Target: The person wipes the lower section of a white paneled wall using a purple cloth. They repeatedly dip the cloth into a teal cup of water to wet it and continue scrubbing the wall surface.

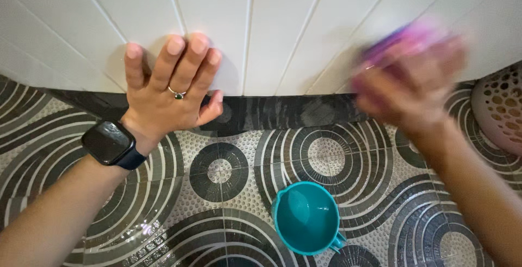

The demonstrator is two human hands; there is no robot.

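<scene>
Pink scrubber [402,41] in right hand [408,87] (blurred)

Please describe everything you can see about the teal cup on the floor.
The teal cup looks like plastic, round, with a small handle at its lower right. It stands upright on the patterned floor tiles, its open mouth facing the camera, and it appears empty, though a little water cannot be ruled out. It sits low in the view, between the two arms. Neither hand touches it, and only the floor is in contact with it.
</scene>
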